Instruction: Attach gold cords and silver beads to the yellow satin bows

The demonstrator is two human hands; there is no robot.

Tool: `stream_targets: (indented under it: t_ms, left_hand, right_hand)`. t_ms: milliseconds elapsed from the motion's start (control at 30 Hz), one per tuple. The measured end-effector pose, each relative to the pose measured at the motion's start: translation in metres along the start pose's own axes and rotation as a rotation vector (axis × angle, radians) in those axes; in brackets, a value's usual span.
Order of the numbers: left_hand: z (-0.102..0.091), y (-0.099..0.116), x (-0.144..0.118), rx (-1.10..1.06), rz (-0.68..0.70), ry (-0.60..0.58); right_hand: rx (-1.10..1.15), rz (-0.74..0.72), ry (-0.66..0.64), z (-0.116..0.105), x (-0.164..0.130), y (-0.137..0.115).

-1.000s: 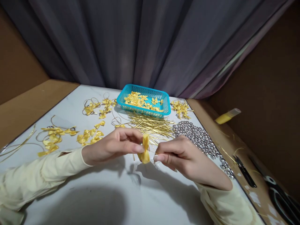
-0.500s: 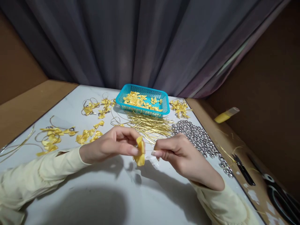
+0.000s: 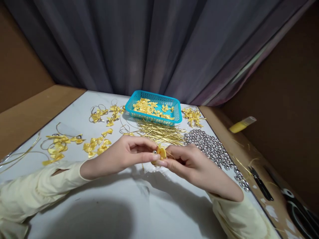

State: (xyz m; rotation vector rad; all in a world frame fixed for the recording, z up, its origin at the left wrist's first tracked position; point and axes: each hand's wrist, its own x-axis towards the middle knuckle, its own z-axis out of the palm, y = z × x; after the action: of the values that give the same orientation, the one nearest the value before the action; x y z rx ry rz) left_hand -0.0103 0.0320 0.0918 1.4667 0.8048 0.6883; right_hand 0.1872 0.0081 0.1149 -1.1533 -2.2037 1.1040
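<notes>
Between my two hands, above the white tabletop, is a yellow ribbon bow (image 3: 161, 152) with a small silver bell (image 3: 155, 152) at its left side. My left hand (image 3: 127, 152) pinches the bow and bell from the left, thumb in front. The fingers of my right hand (image 3: 189, 164) close on the bow's right edge. A thin gold cord shows beside the right fingers, and its other end is hidden. Just behind the hands lies a heap of gold cord pieces (image 3: 163, 132).
A blue basket (image 3: 154, 121) holding yellow bows stands at the back. Silver bells (image 3: 210, 146) are spread at the right. Several bows with cords (image 3: 58, 144) lie at the left. Scissors (image 3: 296, 205), a small black-handled tool (image 3: 261, 184) and a yellow tube (image 3: 241, 124) lie along the right side.
My right hand has come left to meet the bow, closing the gap between the hands. The bow has turned and shifted slightly right and up with my left hand.
</notes>
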Motion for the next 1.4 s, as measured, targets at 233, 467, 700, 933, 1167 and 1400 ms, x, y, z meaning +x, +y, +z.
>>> stream_targets:
  t_ms: [233, 467, 700, 933, 1167, 1400]
  left_hand:
    - [-0.0037, -0.0025, 0.0045, -0.072, -0.012, -0.049]
    - [-0.0050, -0.0051, 0.0050, -0.072, 0.012, -0.053]
    - [-0.0025, -0.0066, 0.0019, 0.009, 0.067, -0.012]
    - [-0.0055, -0.0048, 0.0053, -0.088, 0.004, -0.062]
    - [-0.0032, -0.0029, 0.0053, -0.036, 0.035, -0.019]
    - [-0.0017, -0.0062, 0.0024, 0.148, 0.108, 0.057]
  right_hand:
    - [0.264, 0.128, -0.128, -0.0042, 0.0020, 0.0017]
    - [0.255, 0.131, -0.106, -0.0019, 0.0024, 0.0022]
    - [0.309, 0.180, -0.104, 0.0003, 0.0022, -0.0013]
    - [0.425, 0.142, -0.140, -0.0002, 0.0021, 0.0014]
    - [0.130, 0.124, -0.061, 0.0020, 0.0026, 0.0006]
    - [0.202, 0.163, -0.120, 0.0008, 0.0024, 0.0019]
